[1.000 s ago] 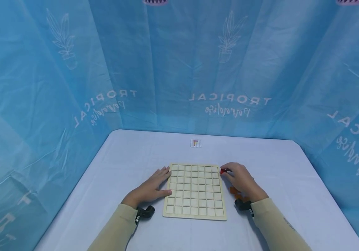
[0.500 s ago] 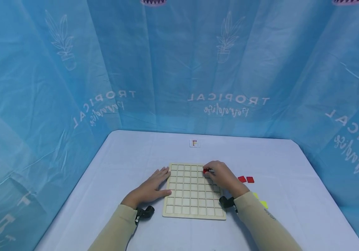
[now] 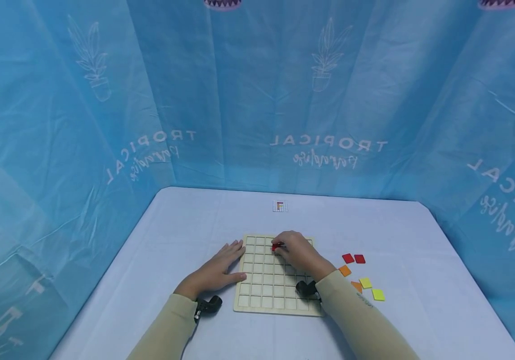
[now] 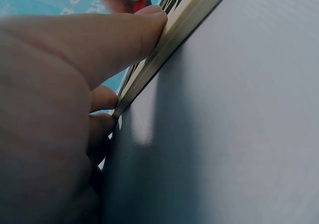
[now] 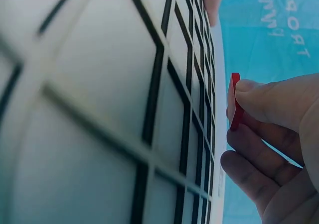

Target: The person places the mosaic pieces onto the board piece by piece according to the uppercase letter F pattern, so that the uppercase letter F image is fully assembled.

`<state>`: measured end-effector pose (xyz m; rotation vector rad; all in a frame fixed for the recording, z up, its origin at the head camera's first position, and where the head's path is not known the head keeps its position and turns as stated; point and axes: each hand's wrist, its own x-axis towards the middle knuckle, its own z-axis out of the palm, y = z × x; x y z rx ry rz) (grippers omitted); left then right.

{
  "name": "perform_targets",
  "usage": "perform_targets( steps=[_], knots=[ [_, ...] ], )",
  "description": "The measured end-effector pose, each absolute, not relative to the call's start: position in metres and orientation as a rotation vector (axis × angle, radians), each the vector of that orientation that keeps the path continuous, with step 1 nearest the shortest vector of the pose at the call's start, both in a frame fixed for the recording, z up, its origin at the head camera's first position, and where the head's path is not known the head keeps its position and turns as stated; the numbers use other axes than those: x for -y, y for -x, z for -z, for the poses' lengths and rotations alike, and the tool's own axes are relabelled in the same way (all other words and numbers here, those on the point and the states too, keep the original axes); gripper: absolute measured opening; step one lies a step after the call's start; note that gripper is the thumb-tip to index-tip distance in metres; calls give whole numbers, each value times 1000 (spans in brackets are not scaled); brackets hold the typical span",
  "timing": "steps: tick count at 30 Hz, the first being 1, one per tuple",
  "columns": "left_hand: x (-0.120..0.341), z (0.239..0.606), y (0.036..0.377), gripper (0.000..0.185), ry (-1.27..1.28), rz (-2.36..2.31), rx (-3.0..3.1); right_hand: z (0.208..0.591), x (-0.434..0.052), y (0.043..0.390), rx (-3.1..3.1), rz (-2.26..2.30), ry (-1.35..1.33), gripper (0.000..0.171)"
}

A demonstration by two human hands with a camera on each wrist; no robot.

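A pale wooden grid board [image 3: 257, 290] lies flat on the white table, its square cells bare where visible. My left hand [image 3: 214, 267] rests along the board's left edge with fingers spread; the left wrist view shows the thumb [image 4: 144, 30] on the rim. Over the upper middle of the board, my right hand [image 3: 300, 252] pinches a red square tile [image 5: 234, 102] between thumb and fingers. In the right wrist view the tile is held on edge, apart from the board's surface. The cells under the right hand are hidden.
Right of the board lie two red tiles [image 3: 360, 259], orange tiles [image 3: 345, 270] and yellow tiles [image 3: 378, 294]. The right sleeve partly covers one orange tile. A small card with a coloured grid pattern [image 3: 280, 206] lies beyond the board. A blue curtain [image 3: 257, 100] surrounds the table [image 3: 212, 215].
My right hand has carried the red tile leftward from the board's right edge to over its upper middle, uncovering the loose tiles at the right. The left hand stays in place.
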<state>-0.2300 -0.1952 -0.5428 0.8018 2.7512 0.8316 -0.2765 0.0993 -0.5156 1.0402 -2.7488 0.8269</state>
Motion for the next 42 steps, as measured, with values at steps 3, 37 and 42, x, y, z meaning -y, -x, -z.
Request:
perform_targets(
  steps=[3,37,42],
  knots=[
    [195,542,230,88,-804,-835,-2745,517,-93,278,2771,-836,-1022,21],
    [194,542,228,89,-748,-792,-2773,521,-83,274,2866,-927,-896,24],
    [193,542,227,88,-734,-794,-2774,520,-99,270,2825,-964,-870,28]
  ],
)
